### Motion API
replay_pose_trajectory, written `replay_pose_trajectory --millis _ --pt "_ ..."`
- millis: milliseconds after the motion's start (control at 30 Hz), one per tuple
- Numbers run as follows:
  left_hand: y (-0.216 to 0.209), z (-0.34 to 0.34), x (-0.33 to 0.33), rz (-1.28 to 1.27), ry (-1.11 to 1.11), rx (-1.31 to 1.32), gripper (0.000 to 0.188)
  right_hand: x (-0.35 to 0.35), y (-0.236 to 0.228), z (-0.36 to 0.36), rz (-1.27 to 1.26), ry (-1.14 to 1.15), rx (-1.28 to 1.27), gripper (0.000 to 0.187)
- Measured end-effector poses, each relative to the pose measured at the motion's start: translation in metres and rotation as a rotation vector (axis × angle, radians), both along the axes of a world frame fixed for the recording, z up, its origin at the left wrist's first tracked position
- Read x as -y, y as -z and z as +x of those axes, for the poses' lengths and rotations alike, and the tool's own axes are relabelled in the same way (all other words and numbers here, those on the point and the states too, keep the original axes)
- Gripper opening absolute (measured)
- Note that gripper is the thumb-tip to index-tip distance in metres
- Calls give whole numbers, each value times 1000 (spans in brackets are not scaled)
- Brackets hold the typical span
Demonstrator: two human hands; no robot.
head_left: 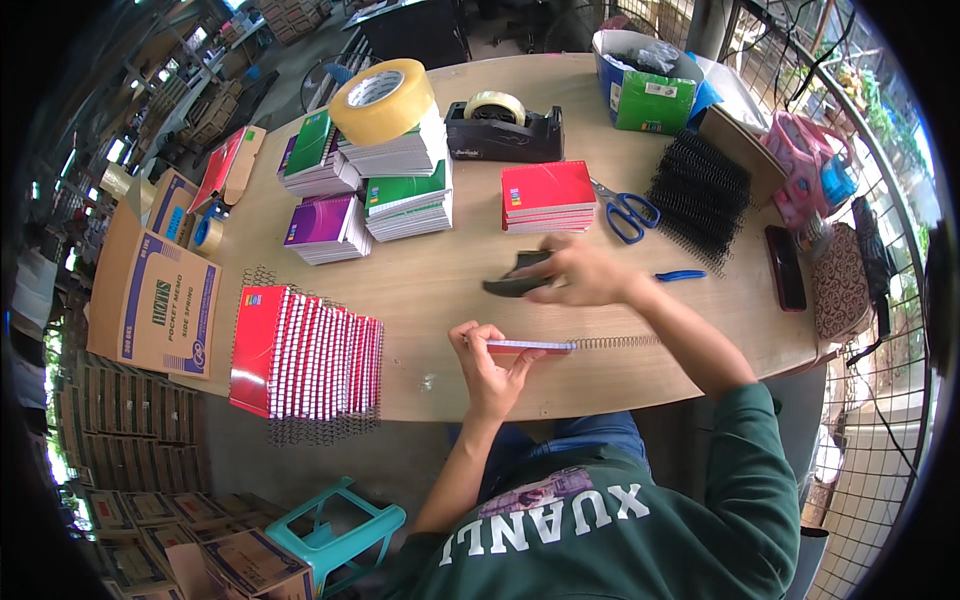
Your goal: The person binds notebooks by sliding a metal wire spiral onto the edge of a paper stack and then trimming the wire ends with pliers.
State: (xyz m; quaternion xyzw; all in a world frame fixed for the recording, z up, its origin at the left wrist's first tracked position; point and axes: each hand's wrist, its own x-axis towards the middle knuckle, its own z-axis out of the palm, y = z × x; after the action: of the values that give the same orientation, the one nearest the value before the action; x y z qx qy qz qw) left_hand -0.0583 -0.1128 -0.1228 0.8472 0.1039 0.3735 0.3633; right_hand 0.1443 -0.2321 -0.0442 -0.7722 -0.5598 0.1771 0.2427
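Note:
My left hand point(485, 370) is closed on a small notebook point(530, 347), held edge-on above the near part of the table. A thin wire coil point(620, 342) sticks out to the right from the notebook's edge. Beyond it, my right hand point(575, 272) grips a dark hand tool point(515, 286); motion blur hides its exact kind. A short stack of red notebooks point(547, 196) lies just past the right hand. To the left, a long row of red notebooks point(305, 355) stands with coils jutting from both ends.
Purple and green notebook stacks point(408, 195) carry a large tape roll point(380, 100). Behind are a black tape dispenser point(505, 135) and a green box point(653, 100). Blue scissors point(630, 215), black coils point(700, 195), a blue tool point(680, 275) and a phone point(785, 268) lie right; a carton point(165, 300) stands left.

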Motion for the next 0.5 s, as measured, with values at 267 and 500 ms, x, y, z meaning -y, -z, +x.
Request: replay_pose_trajectory --millis 267,500 --pt "-1 11 -8 1 118 14 68 92 31 21 269 -184 -1086 50" --pt "0 12 -7 5 97 23 69 91 26 6 212 -194 -767 49"
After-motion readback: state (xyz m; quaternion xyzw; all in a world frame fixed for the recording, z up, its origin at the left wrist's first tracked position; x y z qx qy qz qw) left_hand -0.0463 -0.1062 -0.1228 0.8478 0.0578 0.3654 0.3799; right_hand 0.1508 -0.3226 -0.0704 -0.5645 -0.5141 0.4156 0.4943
